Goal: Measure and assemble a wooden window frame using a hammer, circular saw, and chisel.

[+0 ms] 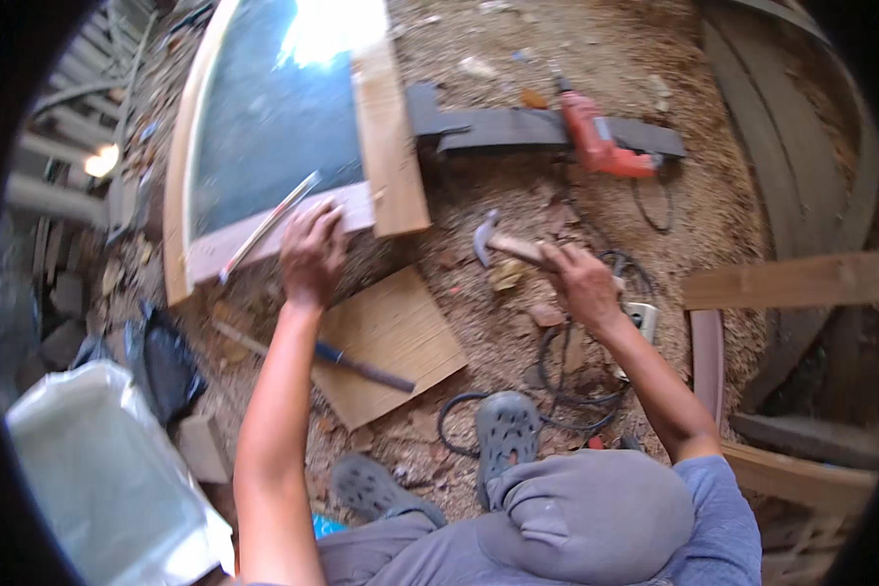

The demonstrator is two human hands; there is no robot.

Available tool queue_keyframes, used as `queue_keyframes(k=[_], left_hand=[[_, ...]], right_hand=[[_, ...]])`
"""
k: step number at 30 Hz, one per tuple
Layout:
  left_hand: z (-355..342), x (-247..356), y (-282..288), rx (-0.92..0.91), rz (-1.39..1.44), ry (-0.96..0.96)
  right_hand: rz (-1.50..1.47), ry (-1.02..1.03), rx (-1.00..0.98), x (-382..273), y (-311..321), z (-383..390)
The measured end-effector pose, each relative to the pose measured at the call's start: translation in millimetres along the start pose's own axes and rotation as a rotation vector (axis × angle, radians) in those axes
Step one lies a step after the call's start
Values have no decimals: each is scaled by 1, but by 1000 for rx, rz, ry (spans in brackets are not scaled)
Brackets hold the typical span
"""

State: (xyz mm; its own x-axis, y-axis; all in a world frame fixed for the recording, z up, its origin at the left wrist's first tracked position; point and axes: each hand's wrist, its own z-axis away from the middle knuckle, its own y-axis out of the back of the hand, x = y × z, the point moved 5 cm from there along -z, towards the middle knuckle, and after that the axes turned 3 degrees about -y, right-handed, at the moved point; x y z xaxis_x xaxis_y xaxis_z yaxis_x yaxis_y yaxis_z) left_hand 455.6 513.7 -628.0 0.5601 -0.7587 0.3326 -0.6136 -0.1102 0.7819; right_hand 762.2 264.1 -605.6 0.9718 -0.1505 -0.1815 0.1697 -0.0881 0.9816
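Note:
My right hand (pixel 584 285) is wrapped round the wooden handle of a claw hammer (pixel 518 248), whose metal head points to the left, above the ground. My left hand (pixel 313 252) rests at the lower rail of a wooden frame (pixel 393 146) with a dark, shiny glass panel (pixel 273 127). Its fingers are bunched together at the rail; whether something small is pinched in them is hidden. A slim white-and-red stick-like tool (pixel 269 227) lies slantwise across the rail and the glass, just left of these fingers.
A red power drill (pixel 601 142) lies on a dark board (pixel 518 129). Below my left hand, a chisel-like tool (pixel 366 367) rests on a square wooden board (pixel 400 337). A black cable (pixel 557 391) coils near my shoe. Timber (pixel 781 281) stands right; a white-lined container (pixel 107 469) sits left.

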Motion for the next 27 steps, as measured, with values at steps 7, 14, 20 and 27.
queue_keyframes(k=[7,14,20,27], left_hand=[[13,13,-10,-21,-204,166],[64,41,-60,572,573,990],[27,62,-95,373,1500,1196],[15,59,-128,473,2061,1329]], right_hand=[[90,-454,374,113,45,-135],[-243,-754,-51,198,5,-204],[-190,-715,311,190,34,-127],[30,-1118,439,309,27,-18]])
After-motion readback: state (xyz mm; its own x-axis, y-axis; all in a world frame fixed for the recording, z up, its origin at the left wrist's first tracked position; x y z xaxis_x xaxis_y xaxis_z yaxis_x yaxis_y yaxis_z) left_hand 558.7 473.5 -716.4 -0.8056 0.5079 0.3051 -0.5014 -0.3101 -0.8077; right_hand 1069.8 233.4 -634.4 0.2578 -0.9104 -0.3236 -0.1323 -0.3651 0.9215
